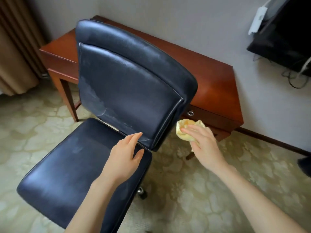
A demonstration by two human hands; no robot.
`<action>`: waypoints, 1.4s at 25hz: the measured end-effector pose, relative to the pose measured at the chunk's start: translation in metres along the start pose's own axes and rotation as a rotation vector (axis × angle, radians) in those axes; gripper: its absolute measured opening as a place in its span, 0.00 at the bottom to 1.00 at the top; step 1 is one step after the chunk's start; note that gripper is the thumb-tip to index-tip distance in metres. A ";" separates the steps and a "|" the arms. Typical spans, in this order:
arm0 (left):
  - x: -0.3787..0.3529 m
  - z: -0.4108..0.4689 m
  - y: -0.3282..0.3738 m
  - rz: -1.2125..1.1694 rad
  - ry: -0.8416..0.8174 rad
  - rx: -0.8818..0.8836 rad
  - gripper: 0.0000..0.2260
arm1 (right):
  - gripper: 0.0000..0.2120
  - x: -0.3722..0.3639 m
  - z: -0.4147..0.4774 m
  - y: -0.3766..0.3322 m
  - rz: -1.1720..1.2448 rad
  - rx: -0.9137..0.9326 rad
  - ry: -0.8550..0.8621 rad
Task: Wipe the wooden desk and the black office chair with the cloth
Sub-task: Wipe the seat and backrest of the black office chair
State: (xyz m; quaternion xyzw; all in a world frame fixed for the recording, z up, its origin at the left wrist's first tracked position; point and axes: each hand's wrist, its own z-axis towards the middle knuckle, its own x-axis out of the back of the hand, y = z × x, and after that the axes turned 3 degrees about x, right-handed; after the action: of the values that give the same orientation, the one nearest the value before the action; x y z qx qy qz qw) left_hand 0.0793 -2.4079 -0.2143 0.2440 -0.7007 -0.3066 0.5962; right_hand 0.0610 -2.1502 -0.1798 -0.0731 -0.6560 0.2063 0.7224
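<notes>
Two hands work at the black office chair [131,78]. The left hand [125,155] lies flat-fingered and empty at the seat's rear right corner. The right hand [204,145] holds the bunched yellow cloth [186,122] under its palm, just off the backrest's right edge. Steady the chair with the left hand and wipe in long overlapping strokes. The leather shows pale dusty streaks. Behind it, the wooden desk [210,78] gleams reddish.

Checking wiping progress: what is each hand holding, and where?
The right hand grips the yellow cloth, bunched under its palm; the left hand holds nothing, open over the chair seat.
</notes>
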 end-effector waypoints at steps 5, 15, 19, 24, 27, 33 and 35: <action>0.017 -0.028 -0.010 0.066 0.130 0.095 0.23 | 0.22 0.030 0.111 -0.006 -0.092 0.182 0.211; 0.079 -0.006 -0.031 0.038 0.262 0.138 0.24 | 0.23 -0.016 0.209 -0.083 -0.287 0.479 -0.052; 0.084 0.015 -0.042 0.025 0.277 0.174 0.25 | 0.25 -0.021 0.240 -0.108 -0.439 0.710 -0.180; 0.077 0.056 -0.062 -0.055 0.376 0.327 0.25 | 0.28 -0.037 0.326 -0.149 -0.663 0.969 -0.262; 0.073 0.092 -0.075 -0.114 0.510 0.434 0.26 | 0.27 -0.062 0.380 -0.186 -0.728 1.182 -0.249; 0.031 0.147 -0.081 -0.422 0.690 0.677 0.28 | 0.20 -0.135 0.428 -0.246 -0.855 1.525 -0.333; 0.015 0.155 -0.085 -0.464 0.704 0.738 0.28 | 0.18 -0.156 0.427 -0.265 -0.867 1.549 -0.297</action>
State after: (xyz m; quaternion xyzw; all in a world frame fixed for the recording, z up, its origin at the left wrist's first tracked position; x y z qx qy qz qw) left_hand -0.0783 -2.4560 -0.2807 0.6719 -0.4482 -0.0641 0.5861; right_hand -0.3118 -2.5217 -0.1686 0.7157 -0.3896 0.3076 0.4913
